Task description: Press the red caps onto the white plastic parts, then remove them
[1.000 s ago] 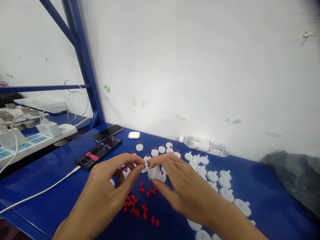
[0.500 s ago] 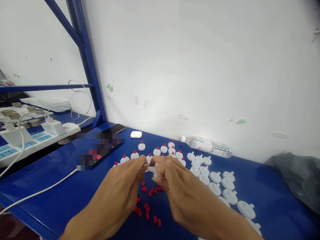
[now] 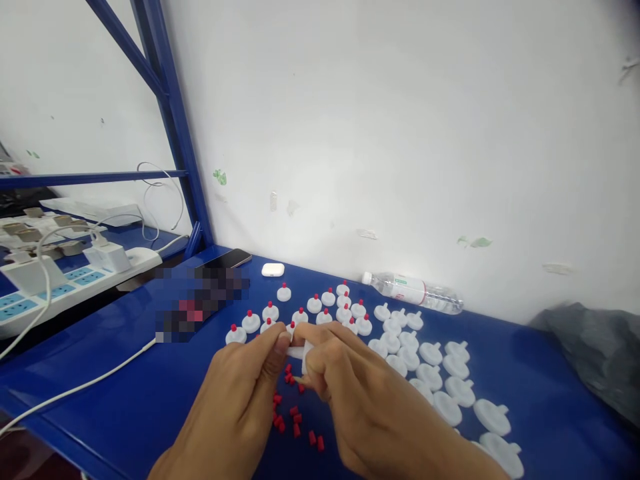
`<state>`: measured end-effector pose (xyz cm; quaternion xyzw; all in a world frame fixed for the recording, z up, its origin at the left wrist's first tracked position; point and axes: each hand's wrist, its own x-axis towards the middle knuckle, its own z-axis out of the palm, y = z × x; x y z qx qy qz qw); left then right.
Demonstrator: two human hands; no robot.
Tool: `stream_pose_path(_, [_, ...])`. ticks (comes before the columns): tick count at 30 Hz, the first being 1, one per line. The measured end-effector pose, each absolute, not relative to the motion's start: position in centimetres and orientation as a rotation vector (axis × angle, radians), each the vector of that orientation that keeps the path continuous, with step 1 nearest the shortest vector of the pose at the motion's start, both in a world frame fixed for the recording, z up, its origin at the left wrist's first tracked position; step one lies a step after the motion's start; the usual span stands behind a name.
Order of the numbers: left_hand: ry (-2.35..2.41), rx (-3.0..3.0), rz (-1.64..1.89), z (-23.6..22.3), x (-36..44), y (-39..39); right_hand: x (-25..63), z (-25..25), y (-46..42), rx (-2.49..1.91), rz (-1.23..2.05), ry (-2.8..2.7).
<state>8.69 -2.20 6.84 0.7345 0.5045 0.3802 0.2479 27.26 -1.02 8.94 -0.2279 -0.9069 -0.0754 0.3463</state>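
My left hand (image 3: 245,400) and my right hand (image 3: 350,393) meet above the blue table (image 3: 540,373), fingertips pinched together on one small white plastic disc part (image 3: 299,351) held between them. My right hand wraps the disc; my left thumb and forefinger pinch at its stem, and whether they hold a red cap is hidden. Loose red caps (image 3: 295,420) lie scattered on the table just below my hands. Behind my hands sit white discs topped with red caps (image 3: 314,304). To the right lie several bare white discs (image 3: 453,385).
A phone (image 3: 200,303) with a white cable (image 3: 75,387) lies left, a second phone (image 3: 230,257) and a white earbud case (image 3: 273,269) behind it. A water bottle (image 3: 413,291) lies along the wall. Power strips (image 3: 60,283) sit far left. Dark cloth (image 3: 595,353) is at right.
My hands closed tighter on the white disc and dropped slightly toward me. The view shifted, so more capped discs show behind the hands.
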Motion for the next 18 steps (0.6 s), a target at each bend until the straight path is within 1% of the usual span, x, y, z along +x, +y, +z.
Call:
stream_pose_path(6, [1.447, 2.156, 1.027, 6.6, 8.7, -2.3, 27.0, 8.8, -1.0, -0.616, -0.187, -2.351])
stream_pose_path(11, [1.367, 2.139, 0.985, 7.6, 8.6, -1.6, 27.8, 9.9, -0.3, -0.637, -0.094, -2.552])
stream_pose_path(14, [1.498, 2.228, 0.845, 8.0, 7.6, -1.1, 29.6, 10.4, 1.1, -0.805, -0.071, -2.557])
stream_pose_path(18, [1.638, 2.337, 0.484, 6.7, 5.6, -0.4, 32.8, 9.5, 4.3, -1.183, -0.017, -2.237])
